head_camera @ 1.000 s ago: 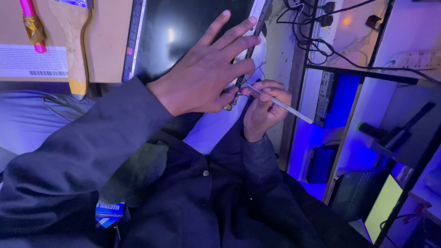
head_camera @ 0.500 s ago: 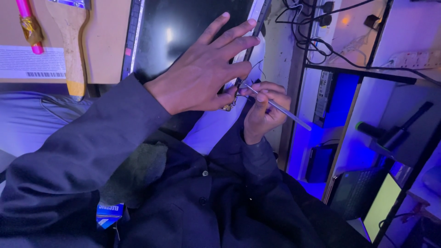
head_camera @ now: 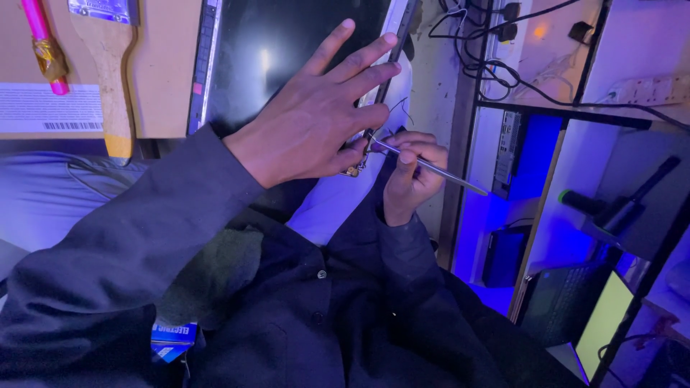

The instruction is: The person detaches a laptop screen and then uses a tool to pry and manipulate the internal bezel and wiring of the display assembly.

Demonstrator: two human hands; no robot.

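Head view: my left hand lies flat, fingers spread, on the dark glossy screen panel. My right hand pinches thin silver tweezers, their tip at the panel's lower corner beside a small brass hinge.

Dark glossy screen panel open above spread left hand. Right side tight: black cable tangle and black-framed shelf upright crowd right hand.

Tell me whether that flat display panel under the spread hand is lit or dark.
Dark. The display panel is black, showing only a faint glare spot; the left hand lies spread across it.
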